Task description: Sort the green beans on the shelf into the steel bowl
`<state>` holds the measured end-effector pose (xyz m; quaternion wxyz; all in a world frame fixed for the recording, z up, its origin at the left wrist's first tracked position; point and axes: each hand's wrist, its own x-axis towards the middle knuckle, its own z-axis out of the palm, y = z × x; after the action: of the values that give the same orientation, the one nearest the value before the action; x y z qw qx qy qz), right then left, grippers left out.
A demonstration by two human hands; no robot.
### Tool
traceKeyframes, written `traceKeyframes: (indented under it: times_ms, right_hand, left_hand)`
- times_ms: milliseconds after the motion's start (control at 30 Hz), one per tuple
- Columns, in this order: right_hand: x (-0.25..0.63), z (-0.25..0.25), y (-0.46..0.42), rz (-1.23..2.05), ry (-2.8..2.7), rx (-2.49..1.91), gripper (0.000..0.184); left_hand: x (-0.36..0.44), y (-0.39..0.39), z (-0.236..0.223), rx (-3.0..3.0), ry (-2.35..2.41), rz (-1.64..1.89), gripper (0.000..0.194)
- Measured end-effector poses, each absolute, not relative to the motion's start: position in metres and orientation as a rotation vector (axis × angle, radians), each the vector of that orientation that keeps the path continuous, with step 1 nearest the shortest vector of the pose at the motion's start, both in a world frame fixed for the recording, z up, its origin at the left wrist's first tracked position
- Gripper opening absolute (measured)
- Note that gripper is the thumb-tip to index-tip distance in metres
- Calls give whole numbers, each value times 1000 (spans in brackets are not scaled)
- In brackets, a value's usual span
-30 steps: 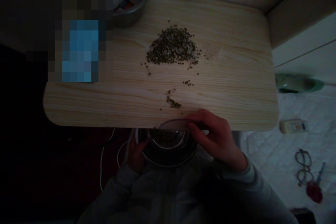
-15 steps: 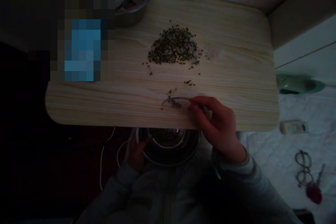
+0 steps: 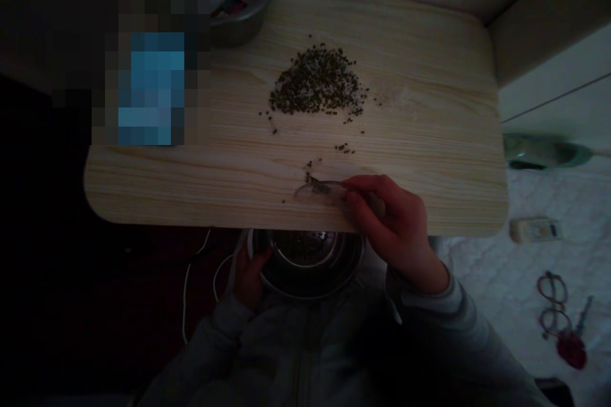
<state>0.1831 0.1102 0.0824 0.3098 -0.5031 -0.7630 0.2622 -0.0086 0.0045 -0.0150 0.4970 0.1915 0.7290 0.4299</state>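
My right hand [image 3: 394, 222] pinches a clear, round-edged plastic piece [image 3: 329, 189], perhaps a lid, held low over the table near its front edge. A few dark green beans [image 3: 309, 175] lie by its far rim, and one lies to its left. Below the table edge, my left hand [image 3: 252, 273] grips the left rim of a metal bowl [image 3: 310, 289], whose inside is dark with small bits at the bottom. Farther back on the wood is a pile of small green beans mixed with white grains [image 3: 315, 81].
The pale wooden table [image 3: 429, 140] has rounded corners. A large steel basin [image 3: 243, 22] stands at the back left, beside a blurred-out blue patch. On the white quilted bedding at right lie a green bottle [image 3: 547, 151], a pale remote-like device [image 3: 535, 229] and scissors-like handles [image 3: 552, 305].
The clear plastic piece has tipped slightly flatter in my right hand. One bean has moved a little to the left of it. My left hand stays on the bowl.
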Motion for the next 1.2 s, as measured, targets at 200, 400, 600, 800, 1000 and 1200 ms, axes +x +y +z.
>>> traceKeyframes:
  times_ms: [200,400,600,800,1000,1200]
  right_hand:
    - [174,83,110,694,-2046,-1264,17]
    - [161,82,113,644,-2104,-1231,18]
    - [155,83,117,602,-2184,-1229,18]
    - [156,84,116,621,-2244,-1188,19]
    - [157,85,115,643,-2281,-1149,18]
    - [157,84,114,655,-2306,-1131,19]
  left_hand:
    - [-9,9,-4,520,1794,1039,18]
    - [-8,6,-14,506,1734,1060,27]
    - [-8,3,-18,425,1752,1074,38]
    - [-8,6,-13,497,1724,1090,35]
    - [-6,6,-12,355,1747,1084,32]
    - [-10,2,-15,470,1708,1140,31]
